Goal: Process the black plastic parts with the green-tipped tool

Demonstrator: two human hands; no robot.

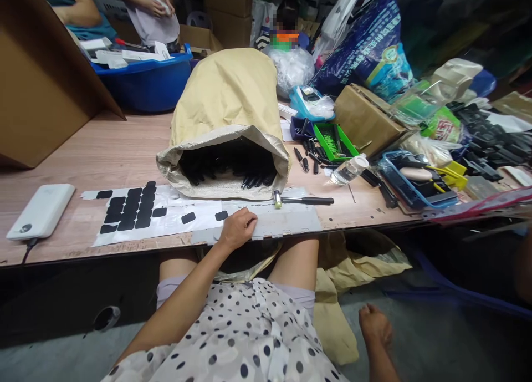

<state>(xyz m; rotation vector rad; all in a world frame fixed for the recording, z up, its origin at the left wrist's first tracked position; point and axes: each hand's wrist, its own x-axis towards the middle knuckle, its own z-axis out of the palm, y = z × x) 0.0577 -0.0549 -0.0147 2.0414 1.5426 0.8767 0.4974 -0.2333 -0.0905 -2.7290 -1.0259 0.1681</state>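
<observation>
My left hand (pixel 236 227) rests at the near edge of the wooden table (pixel 103 154), fingers curled and pressed onto a flat grey strip (pixel 282 222) that lies along the edge. To its left lies a white backing sheet (pixel 166 218) with several black adhesive pads (pixel 133 207). Behind the hand a tan paper sack (pixel 226 110) lies on its side, its mouth open toward me and full of black parts. My right hand (pixel 374 324) hangs low beside my lap, away from the table, fingers curled into a loose fist with nothing visible in them.
A small hammer (pixel 303 200) lies right of the sack mouth. A white power bank (pixel 41 210) sits at the left. A cardboard box (pixel 41 66), a blue tub (pixel 145 82), a green tray (pixel 332 141), a plastic bottle (pixel 349 170) and black parts crowd the back and right. Other people stand behind the tub.
</observation>
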